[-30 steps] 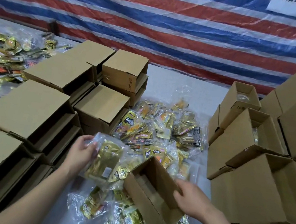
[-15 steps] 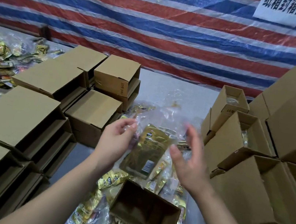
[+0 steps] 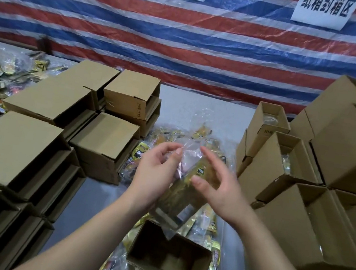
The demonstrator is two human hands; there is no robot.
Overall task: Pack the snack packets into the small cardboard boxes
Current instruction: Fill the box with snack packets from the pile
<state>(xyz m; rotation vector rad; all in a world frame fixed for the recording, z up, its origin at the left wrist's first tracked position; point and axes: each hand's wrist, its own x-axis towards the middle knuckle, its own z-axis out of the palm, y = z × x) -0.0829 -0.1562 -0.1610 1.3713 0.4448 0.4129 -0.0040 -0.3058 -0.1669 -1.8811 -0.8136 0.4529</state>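
Pinching a snack bag (image 3: 183,195) at its top, the left hand (image 3: 155,173) hangs it above the open box (image 3: 168,263) at six o'clock, right hand (image 3: 220,187) spread wide beside it.

An open small box (image 3: 168,261) sits on the loose snack packets (image 3: 210,239), and directly above it the left hand (image 3: 154,175) pinches a clear bag of gold packets (image 3: 183,193), its lower corner touching the box's far rim. The right hand (image 3: 222,187), fingers spread, is beside the bag, above the box. Left of the box lie stacked folded cartons (image 3: 21,141); right of it stand open cartons (image 3: 296,199).
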